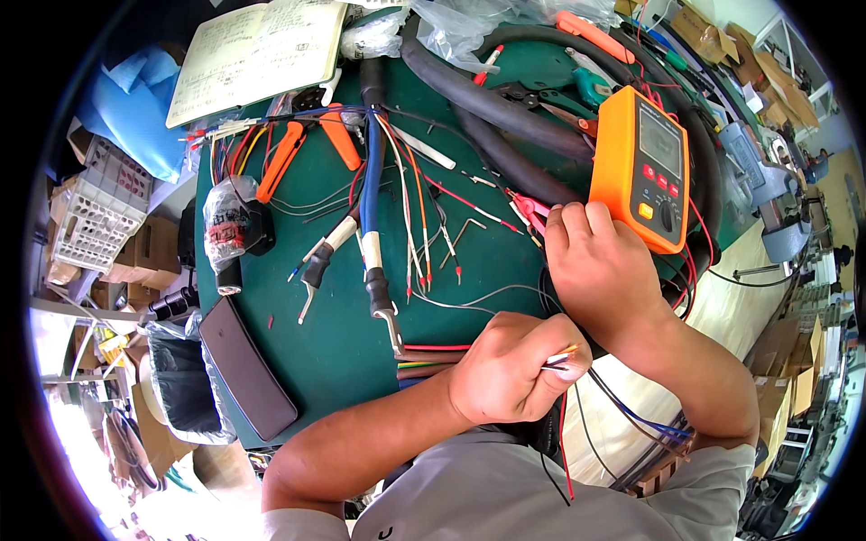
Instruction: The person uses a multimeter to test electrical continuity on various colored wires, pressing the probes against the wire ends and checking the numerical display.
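My left hand [510,370] is closed in a fist round a bundle of thin wires [557,361], whose white, yellow and dark ends poke out by my thumb. My right hand [595,257] has its fingers curled over a red clip or tool handle [534,213], beside an orange test meter [636,162] with red leads. On the green mat [334,370], a thick blue cable [371,189] with a metal lug and several thin wires with ferrules lie ahead of my hands. More red and brown wires [433,347] run toward my left hand.
An open notebook [253,59], orange-handled tools [284,153], thick black cables [505,113] and plastic bags surround the work area. A dark phone [248,370] lies at the left edge, near a lined bin [176,379]. Boxes and crates stand beside the table.
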